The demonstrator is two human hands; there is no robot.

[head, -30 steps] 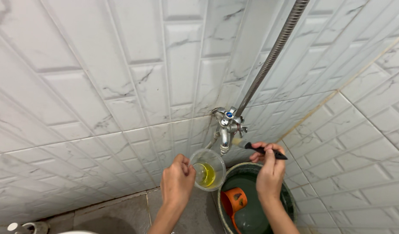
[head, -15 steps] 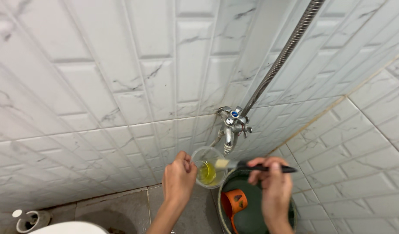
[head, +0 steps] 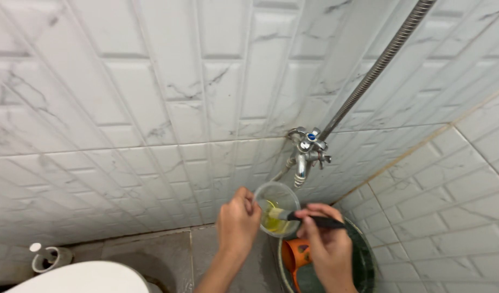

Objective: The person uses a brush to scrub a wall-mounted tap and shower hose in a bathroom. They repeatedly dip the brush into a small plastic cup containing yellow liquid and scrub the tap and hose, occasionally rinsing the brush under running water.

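Brush dipped into a cup of yellow liquid, lower centre of frame.
Left hand (head: 237, 222) grips the clear cup (head: 276, 208); right hand (head: 326, 245) pinches the brush (head: 306, 218); best kept level, bristles wiped on the rim.

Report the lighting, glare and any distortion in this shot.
Head view: soft, even light on the wall tiles; small highlights on the tap; wide-angle bending of tile lines toward the edges; cup and brush reasonably sharp.
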